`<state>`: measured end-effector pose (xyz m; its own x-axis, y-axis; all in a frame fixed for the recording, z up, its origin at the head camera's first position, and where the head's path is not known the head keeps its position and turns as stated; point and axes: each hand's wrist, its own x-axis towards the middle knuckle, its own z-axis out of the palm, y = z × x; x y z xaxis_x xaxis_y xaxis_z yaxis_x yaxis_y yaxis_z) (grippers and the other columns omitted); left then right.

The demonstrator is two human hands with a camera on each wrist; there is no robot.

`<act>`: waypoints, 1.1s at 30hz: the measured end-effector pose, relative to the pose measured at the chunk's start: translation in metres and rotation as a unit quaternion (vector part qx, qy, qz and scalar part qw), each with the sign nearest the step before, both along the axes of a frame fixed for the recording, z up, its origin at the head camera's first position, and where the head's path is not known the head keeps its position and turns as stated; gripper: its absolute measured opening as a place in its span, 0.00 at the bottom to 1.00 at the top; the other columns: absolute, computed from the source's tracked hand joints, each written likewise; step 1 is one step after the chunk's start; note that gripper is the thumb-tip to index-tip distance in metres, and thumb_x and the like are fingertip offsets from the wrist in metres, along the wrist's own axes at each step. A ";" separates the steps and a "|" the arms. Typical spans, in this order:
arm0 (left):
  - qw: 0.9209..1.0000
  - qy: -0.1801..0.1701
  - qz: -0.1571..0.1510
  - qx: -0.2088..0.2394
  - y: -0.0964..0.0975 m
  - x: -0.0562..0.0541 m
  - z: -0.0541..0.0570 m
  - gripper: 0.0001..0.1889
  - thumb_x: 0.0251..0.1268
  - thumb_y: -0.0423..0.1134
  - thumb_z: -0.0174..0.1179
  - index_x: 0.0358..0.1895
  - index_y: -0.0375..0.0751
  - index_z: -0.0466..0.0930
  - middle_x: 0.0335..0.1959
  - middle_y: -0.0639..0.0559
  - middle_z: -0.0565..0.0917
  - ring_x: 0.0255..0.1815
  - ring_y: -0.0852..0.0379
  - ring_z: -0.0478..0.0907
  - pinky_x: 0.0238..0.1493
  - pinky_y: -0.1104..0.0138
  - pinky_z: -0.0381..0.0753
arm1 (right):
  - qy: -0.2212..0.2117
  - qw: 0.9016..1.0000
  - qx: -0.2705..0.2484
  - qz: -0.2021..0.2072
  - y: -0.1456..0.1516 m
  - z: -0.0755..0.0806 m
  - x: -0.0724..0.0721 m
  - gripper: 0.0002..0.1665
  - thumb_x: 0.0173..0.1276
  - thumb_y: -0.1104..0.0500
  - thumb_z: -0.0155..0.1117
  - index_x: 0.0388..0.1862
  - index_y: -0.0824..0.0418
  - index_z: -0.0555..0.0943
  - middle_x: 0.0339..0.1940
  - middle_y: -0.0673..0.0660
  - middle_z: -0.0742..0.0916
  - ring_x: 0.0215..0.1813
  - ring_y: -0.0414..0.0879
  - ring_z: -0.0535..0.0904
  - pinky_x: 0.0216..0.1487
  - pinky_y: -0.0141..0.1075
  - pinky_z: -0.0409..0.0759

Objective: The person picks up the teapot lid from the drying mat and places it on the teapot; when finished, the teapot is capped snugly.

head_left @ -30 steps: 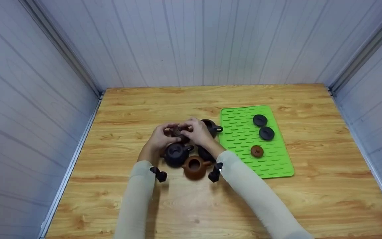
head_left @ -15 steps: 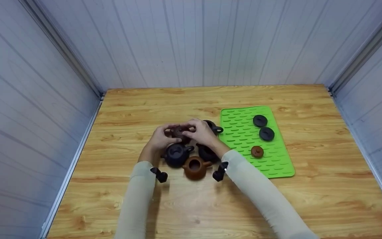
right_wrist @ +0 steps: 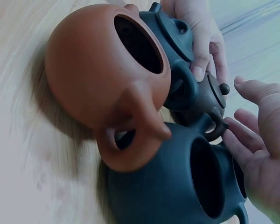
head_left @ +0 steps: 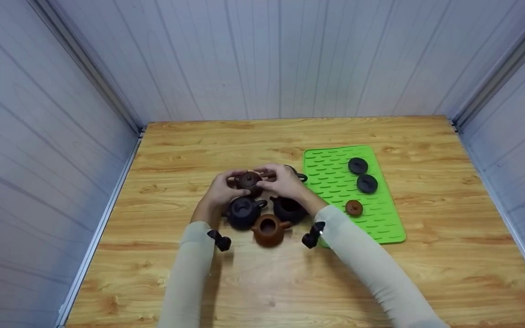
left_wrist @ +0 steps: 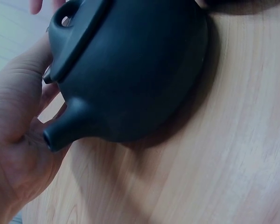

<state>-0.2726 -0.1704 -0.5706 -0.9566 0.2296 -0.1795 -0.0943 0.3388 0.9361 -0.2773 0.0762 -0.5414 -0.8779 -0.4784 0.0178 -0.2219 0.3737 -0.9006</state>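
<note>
Right hand [head_left: 284,181], spread, has eased toward the right edge of the counter [head_left: 445,191], leaving the brown pot [head_left: 249,181] lidded; left hand [head_left: 221,189] grips it.

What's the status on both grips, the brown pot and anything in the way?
Left grip holds brown pot; right grip open beside it. Brown pot upright, lidded. Three black pots, orange pot clustered close.

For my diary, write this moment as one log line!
left hand: holds brown pot, lid on; right hand: beside it; orange pot: lidless; mat: three lids
</note>
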 end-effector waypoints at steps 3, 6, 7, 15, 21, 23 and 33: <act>1.000 -0.010 0.006 -0.001 0.001 0.002 0.001 0.35 0.70 0.27 0.76 0.79 0.40 0.79 0.77 0.36 0.82 0.74 0.38 0.82 0.71 0.55 0.82 | -0.003 1.000 0.000 -0.001 0.006 0.001 0.001 0.29 0.81 0.61 0.74 0.77 0.65 0.83 0.75 0.70 0.87 0.76 0.66 0.86 0.78 0.56 0.84; 1.000 -0.007 0.005 -0.005 0.002 0.003 0.003 0.35 0.70 0.28 0.76 0.80 0.41 0.79 0.78 0.36 0.80 0.75 0.37 0.81 0.73 0.52 0.81 | -0.005 1.000 -0.005 -0.003 0.012 0.002 0.002 0.29 0.81 0.62 0.74 0.77 0.66 0.83 0.75 0.71 0.86 0.76 0.67 0.86 0.78 0.57 0.84; 1.000 -0.005 0.004 -0.007 0.002 0.003 0.003 0.35 0.70 0.28 0.76 0.80 0.40 0.79 0.78 0.35 0.80 0.75 0.36 0.81 0.74 0.52 0.80 | -0.005 1.000 -0.009 -0.005 0.013 0.003 0.002 0.29 0.80 0.62 0.74 0.76 0.66 0.83 0.75 0.71 0.86 0.76 0.67 0.85 0.78 0.57 0.84; 0.997 0.015 -0.036 -0.060 0.001 -0.001 0.009 0.35 0.72 0.30 0.74 0.80 0.39 0.77 0.79 0.35 0.79 0.76 0.33 0.81 0.78 0.45 0.80 | 0.004 0.999 -0.034 -0.019 0.032 0.005 0.002 0.28 0.78 0.65 0.76 0.74 0.69 0.83 0.70 0.71 0.89 0.70 0.67 0.89 0.74 0.55 0.87; 0.991 0.038 -0.073 -0.107 0.001 -0.005 0.016 0.35 0.73 0.35 0.75 0.80 0.39 0.76 0.79 0.34 0.79 0.72 0.32 0.83 0.75 0.43 0.82 | -0.013 0.999 -0.041 -0.029 0.050 0.008 0.002 0.29 0.78 0.65 0.75 0.75 0.69 0.83 0.73 0.71 0.87 0.72 0.68 0.87 0.73 0.52 0.88; 0.990 0.042 -0.076 -0.116 0.004 -0.006 0.019 0.36 0.73 0.38 0.75 0.81 0.40 0.75 0.80 0.35 0.78 0.73 0.33 0.81 0.75 0.42 0.82 | -0.012 0.999 -0.041 -0.033 0.056 0.007 0.000 0.28 0.78 0.65 0.75 0.74 0.69 0.83 0.74 0.71 0.87 0.73 0.69 0.87 0.72 0.52 0.89; 0.982 0.088 -0.094 -0.141 0.027 -0.015 0.035 0.38 0.73 0.43 0.77 0.83 0.43 0.75 0.84 0.40 0.77 0.85 0.33 0.72 0.83 0.38 0.75 | -0.023 0.997 -0.039 -0.060 0.083 0.007 -0.002 0.27 0.80 0.64 0.75 0.74 0.68 0.84 0.75 0.70 0.86 0.77 0.68 0.84 0.73 0.51 0.88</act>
<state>-0.2880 -0.1437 -0.5354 -0.9240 0.3697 -0.0975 0.1489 0.5828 0.7989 -0.2796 0.1596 -0.5346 -0.9297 -0.3682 0.0087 -0.1366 0.3228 -0.9366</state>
